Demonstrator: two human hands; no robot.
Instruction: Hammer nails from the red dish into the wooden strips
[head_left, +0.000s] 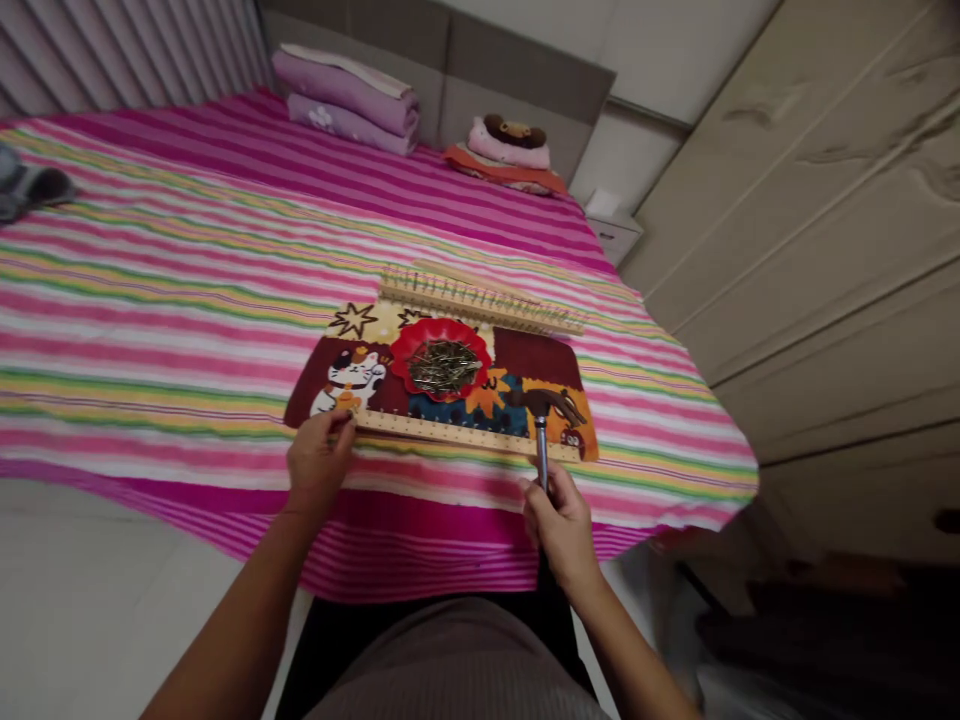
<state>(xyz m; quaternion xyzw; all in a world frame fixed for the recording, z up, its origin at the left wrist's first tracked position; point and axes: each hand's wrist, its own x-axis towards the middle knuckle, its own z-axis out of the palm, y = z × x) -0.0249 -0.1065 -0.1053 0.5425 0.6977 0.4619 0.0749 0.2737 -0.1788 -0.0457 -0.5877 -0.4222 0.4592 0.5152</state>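
A hammer with a dark claw head and a shiny metal shaft is gripped in my right hand. Its head is over the right part of a narrow wooden strip, which has a row of nails standing along it. At the strip's left end my left hand is closed, thumb and fingertips pinched together; whatever lies between them is too small to make out. Behind the strip, a red scalloped bowl holds a heap of loose nails. Both rest on a patterned mat with a cartoon cat.
More wooden strips studded with upright nails lie along the mat's far edge. Beneath is a bed with a striped cover. Folded purple bedding and a small pile of cloths sit by the headboard; a wardrobe stands right.
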